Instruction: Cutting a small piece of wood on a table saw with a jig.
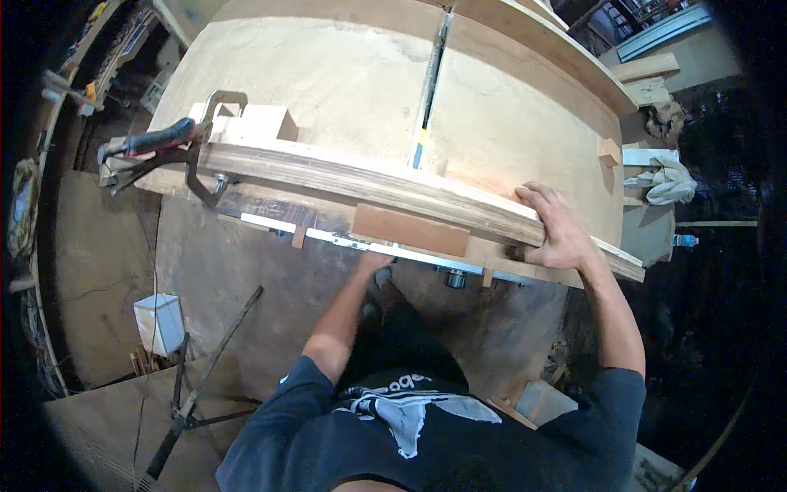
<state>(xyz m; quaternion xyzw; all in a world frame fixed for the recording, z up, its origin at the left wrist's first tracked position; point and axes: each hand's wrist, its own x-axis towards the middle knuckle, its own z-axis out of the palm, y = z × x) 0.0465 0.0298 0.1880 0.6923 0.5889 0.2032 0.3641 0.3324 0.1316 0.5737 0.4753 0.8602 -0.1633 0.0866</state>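
Note:
A long laminated plywood strip lies along the near edge of a wooden worktop, with a clamp at its left end beside a pale wood block. My right hand grips the strip toward its right, fingers over the top. A brown wood piece sits below the strip, above a silver metal rail. My left hand reaches to the underside of that rail near the middle; its fingers are mostly hidden there.
A tall fence board runs along the top's far side, with a slot down the middle. A white box and black stand legs are on the floor at lower left. Rags and boards lie at right; cluttered shelving stands at left.

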